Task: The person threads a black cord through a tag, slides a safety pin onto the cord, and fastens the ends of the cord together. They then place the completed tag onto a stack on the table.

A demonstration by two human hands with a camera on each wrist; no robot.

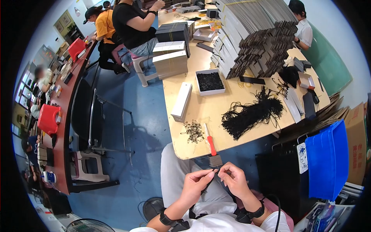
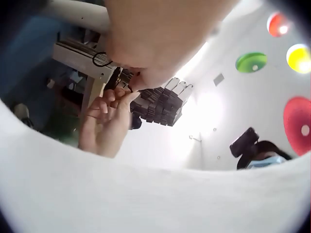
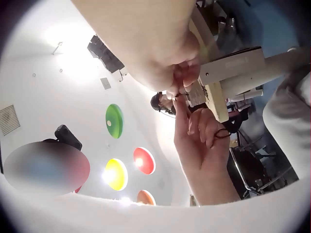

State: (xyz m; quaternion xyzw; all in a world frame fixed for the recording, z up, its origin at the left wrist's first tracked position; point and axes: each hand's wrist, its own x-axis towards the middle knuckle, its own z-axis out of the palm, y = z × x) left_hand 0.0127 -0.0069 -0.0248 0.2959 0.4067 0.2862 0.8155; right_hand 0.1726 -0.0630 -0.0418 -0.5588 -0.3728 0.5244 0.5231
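Both hands meet just off the table's front edge in the head view. The left hand (image 1: 197, 186) pinches a thin black cord (image 1: 207, 187) between thumb and index finger; part of the cord hangs below its fingers. Close beside it, the right hand (image 1: 234, 180) has thumb and fingertips together at the cord's end. A small dark piece shows between the fingertips in the right wrist view, too small to make out. A black loop (image 3: 222, 133) hangs by the left hand (image 3: 201, 141) there. In the left wrist view the right hand (image 2: 109, 121) touches the left hand's fingertips.
On the table (image 1: 174, 135) lie small metal clasps (image 1: 193, 131), a red-handled tool (image 1: 210, 145), a black cord bundle (image 1: 253, 114), a white box of black pieces (image 1: 210, 82) and tall card stacks (image 1: 247, 38). A blue bin (image 1: 326, 160) stands at the right.
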